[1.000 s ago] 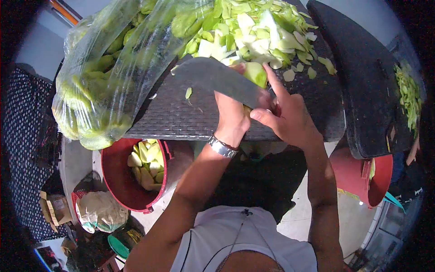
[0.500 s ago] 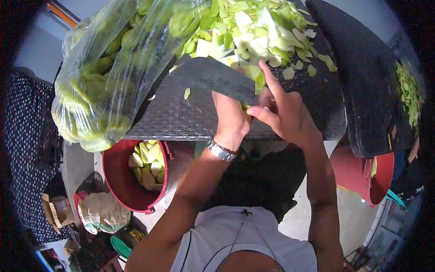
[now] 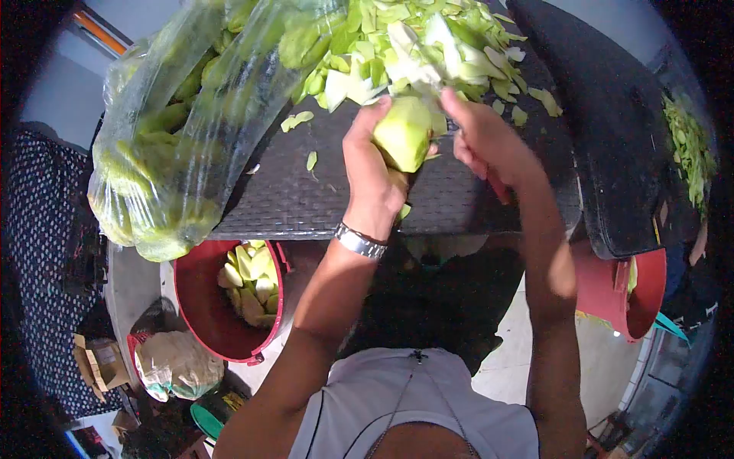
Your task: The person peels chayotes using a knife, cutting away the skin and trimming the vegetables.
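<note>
My left hand point(image 3: 373, 157) is wrapped round a pale green peeled fruit point(image 3: 405, 134) above the dark woven table point(image 3: 298, 203). To its right my right hand point(image 3: 489, 141) is closed on a knife, whose red handle point(image 3: 498, 187) shows below the fingers. The blade is blurred and hard to make out near the fruit. Beyond both hands lies a heap of green and white peelings point(image 3: 413, 53). A clear plastic bag of green fruits point(image 3: 164, 153) rests at the left of the table.
Below the table's left part stands a red bucket point(image 3: 183, 306) holding cut pale pieces. Another red bucket point(image 3: 646, 298) is at the right, beside a black chair-like surface point(image 3: 604, 138). More green shreds point(image 3: 684, 153) lie at the far right. A tied sack point(image 3: 180, 363) sits lower left.
The knife has swung away from across the left hand, and the broad blade no longer shows flat. The fruit has come into fuller view, and my right hand has turned and risen slightly.
</note>
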`<state>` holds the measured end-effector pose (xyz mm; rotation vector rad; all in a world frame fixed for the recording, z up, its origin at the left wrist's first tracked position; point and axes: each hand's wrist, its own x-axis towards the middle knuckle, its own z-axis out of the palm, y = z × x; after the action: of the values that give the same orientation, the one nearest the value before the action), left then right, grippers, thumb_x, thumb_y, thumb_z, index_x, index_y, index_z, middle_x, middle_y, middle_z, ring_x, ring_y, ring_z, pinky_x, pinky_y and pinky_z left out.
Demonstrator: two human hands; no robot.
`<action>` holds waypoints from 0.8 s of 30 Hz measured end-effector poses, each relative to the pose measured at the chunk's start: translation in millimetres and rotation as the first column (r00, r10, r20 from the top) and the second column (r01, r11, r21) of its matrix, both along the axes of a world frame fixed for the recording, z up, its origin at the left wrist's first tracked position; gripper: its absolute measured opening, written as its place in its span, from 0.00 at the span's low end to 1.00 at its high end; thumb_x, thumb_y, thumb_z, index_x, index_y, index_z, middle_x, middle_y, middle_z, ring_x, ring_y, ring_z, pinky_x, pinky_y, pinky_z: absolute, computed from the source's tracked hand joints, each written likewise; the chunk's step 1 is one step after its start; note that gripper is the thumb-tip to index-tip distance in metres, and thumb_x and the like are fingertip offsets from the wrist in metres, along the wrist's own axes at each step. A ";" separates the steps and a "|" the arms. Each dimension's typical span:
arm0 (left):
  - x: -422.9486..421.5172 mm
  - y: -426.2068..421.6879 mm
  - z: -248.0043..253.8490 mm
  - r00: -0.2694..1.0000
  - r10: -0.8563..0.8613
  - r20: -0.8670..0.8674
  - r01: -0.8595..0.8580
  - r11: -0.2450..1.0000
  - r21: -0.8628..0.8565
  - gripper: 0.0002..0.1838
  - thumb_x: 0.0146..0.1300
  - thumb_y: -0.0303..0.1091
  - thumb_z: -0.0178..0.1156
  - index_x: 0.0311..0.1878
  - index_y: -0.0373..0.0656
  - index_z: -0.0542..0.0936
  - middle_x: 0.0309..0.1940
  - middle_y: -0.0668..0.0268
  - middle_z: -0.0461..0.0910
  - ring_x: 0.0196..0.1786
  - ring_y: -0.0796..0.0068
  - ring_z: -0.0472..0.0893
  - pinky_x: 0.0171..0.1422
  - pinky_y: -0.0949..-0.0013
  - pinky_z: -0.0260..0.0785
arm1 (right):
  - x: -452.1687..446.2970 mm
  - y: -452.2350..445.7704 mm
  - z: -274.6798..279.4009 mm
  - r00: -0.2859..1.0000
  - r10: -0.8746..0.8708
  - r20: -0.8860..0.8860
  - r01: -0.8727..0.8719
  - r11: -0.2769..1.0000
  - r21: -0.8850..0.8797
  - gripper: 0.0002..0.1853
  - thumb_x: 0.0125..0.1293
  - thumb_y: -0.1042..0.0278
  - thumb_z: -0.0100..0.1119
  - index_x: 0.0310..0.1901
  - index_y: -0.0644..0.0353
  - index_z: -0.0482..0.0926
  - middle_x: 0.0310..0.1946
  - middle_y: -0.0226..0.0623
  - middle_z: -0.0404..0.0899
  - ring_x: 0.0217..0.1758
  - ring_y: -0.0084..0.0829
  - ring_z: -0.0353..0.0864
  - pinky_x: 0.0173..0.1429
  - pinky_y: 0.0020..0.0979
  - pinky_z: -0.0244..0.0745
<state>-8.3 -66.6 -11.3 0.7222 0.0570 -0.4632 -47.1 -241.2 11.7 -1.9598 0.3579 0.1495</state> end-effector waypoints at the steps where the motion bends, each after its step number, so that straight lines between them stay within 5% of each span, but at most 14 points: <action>1: 2.0 1.3 0.4 0.999 -0.003 -0.037 0.002 1.000 -0.029 0.19 0.73 0.45 0.56 0.54 0.38 0.78 0.44 0.56 0.85 0.43 0.59 0.86 0.48 0.60 0.80 | 9.2 -9.3 -3.7 0.992 -0.014 -0.124 0.018 0.999 0.034 0.37 0.73 0.30 0.50 0.53 0.64 0.81 0.21 0.37 0.78 0.17 0.26 0.75 0.24 0.32 0.69; 2: 7.1 1.3 -0.4 0.998 -0.005 -0.070 0.001 0.998 -0.061 0.20 0.74 0.47 0.56 0.55 0.38 0.78 0.44 0.56 0.85 0.44 0.59 0.86 0.49 0.60 0.80 | 18.2 -18.5 -7.5 0.969 -0.023 -0.247 0.039 0.997 0.060 0.39 0.72 0.26 0.47 0.54 0.63 0.80 0.19 0.32 0.76 0.15 0.21 0.72 0.21 0.28 0.64; 5: 14.3 1.3 -3.9 0.995 -0.024 -0.095 0.013 0.993 -0.115 0.25 0.77 0.52 0.55 0.60 0.38 0.77 0.49 0.57 0.84 0.49 0.60 0.84 0.56 0.57 0.77 | 3.3 4.3 9.4 0.999 -0.022 0.047 0.019 0.998 0.063 0.41 0.71 0.25 0.47 0.58 0.64 0.77 0.19 0.31 0.76 0.16 0.21 0.72 0.21 0.28 0.64; 6: 15.4 2.1 -6.8 0.996 -0.025 -0.083 0.017 0.995 -0.099 0.25 0.77 0.52 0.54 0.60 0.39 0.76 0.50 0.57 0.84 0.51 0.61 0.84 0.57 0.57 0.77 | -6.4 13.6 20.0 0.993 0.020 0.112 -0.030 0.995 0.091 0.36 0.75 0.36 0.51 0.67 0.63 0.71 0.18 0.31 0.75 0.13 0.21 0.69 0.20 0.25 0.66; 9: 15.6 5.7 -15.4 0.999 -0.044 -0.028 0.041 0.994 -0.101 0.24 0.78 0.52 0.51 0.62 0.40 0.76 0.54 0.58 0.83 0.55 0.61 0.82 0.60 0.55 0.76 | -26.6 34.5 -6.0 0.890 0.021 0.455 0.075 0.979 -0.191 0.39 0.72 0.48 0.63 0.76 0.61 0.63 0.20 0.37 0.79 0.19 0.24 0.77 0.27 0.29 0.72; 13: 10.7 6.7 -20.9 0.982 -0.188 -0.011 0.185 0.975 -0.124 0.23 0.73 0.53 0.55 0.57 0.44 0.78 0.47 0.60 0.85 0.48 0.60 0.85 0.56 0.55 0.79 | -54.8 52.4 -5.5 0.888 0.173 0.425 -0.027 0.944 -0.328 0.49 0.64 0.55 0.73 0.80 0.59 0.54 0.22 0.46 0.79 0.25 0.38 0.84 0.34 0.36 0.77; 16: 3.9 -0.3 -19.5 0.994 -0.108 0.031 0.110 0.990 -0.084 0.21 0.70 0.54 0.60 0.52 0.45 0.80 0.41 0.63 0.85 0.42 0.64 0.85 0.49 0.60 0.80 | -59.7 52.5 -11.7 0.884 0.241 0.399 -0.038 0.890 -0.454 0.52 0.63 0.53 0.74 0.81 0.56 0.52 0.23 0.48 0.79 0.26 0.48 0.85 0.36 0.39 0.77; 24: 1.3 -12.5 -33.8 0.999 0.038 0.011 -0.037 0.993 -0.115 0.17 0.69 0.51 0.61 0.47 0.47 0.79 0.38 0.66 0.83 0.40 0.67 0.84 0.47 0.62 0.79 | -59.3 51.0 -14.3 0.878 0.238 0.415 -0.046 0.906 -0.422 0.50 0.65 0.57 0.73 0.81 0.55 0.52 0.24 0.45 0.79 0.26 0.43 0.84 0.36 0.39 0.78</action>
<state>-7.0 -79.1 -45.1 0.6101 0.0308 -0.4222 -106.4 -190.2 -2.6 -2.3491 -0.0864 -0.3188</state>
